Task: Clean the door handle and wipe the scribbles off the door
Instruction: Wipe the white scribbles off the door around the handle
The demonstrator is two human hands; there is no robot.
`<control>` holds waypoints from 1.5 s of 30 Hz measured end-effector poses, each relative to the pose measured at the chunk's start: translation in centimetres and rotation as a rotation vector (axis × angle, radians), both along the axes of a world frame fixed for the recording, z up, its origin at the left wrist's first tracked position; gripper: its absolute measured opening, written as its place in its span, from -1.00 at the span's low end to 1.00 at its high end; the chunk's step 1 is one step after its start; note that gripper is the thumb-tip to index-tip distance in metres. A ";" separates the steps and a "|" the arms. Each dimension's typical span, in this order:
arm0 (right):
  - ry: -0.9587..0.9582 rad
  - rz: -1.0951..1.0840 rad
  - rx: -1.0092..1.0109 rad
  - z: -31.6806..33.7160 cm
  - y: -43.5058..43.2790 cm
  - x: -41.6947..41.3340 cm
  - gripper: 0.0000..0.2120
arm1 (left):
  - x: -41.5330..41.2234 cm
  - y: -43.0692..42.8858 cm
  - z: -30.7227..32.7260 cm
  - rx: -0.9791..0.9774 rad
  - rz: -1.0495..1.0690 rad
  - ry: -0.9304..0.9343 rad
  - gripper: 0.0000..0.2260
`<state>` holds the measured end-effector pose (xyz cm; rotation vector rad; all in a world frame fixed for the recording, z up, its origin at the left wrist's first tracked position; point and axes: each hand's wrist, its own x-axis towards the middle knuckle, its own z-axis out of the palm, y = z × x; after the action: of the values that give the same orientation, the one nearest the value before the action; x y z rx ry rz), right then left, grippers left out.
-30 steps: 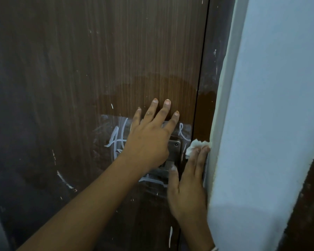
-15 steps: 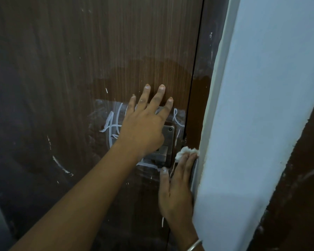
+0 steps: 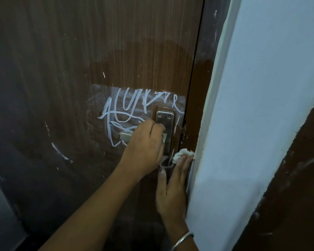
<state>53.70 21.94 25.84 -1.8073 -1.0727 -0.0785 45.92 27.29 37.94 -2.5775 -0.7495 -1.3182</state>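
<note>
Half the door handle out of sight under the left hand.

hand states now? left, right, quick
Left hand: closed, gripping the door handle.
Right hand: open, pressing a white tissue against the door frame.

Home doorway: wooden door, plastered wall

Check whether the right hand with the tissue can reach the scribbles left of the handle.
Probably not directly. The left hand grips the door handle, so it lies between the scribbles and the right hand pressing the tissue. Going over the handle plate looks free.
</note>
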 end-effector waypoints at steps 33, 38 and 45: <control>-0.337 -0.229 -0.358 -2.7 0.8 -1.6 -0.07 | 0.2 1.7 -1.0 0.114 0.294 0.075 -0.60; -0.448 -0.178 -0.355 -2.4 1.3 -1.5 -0.06 | 0.2 1.9 -1.4 0.141 0.269 0.015 -0.63; -0.577 -0.229 -0.173 1.6 1.9 1.0 -0.21 | 0.3 2.3 -1.5 0.185 0.247 -0.034 -0.63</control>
<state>54.67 23.84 27.48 -2.1216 -1.2870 -0.6992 46.26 29.59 36.41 -2.2433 -0.8737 -1.2904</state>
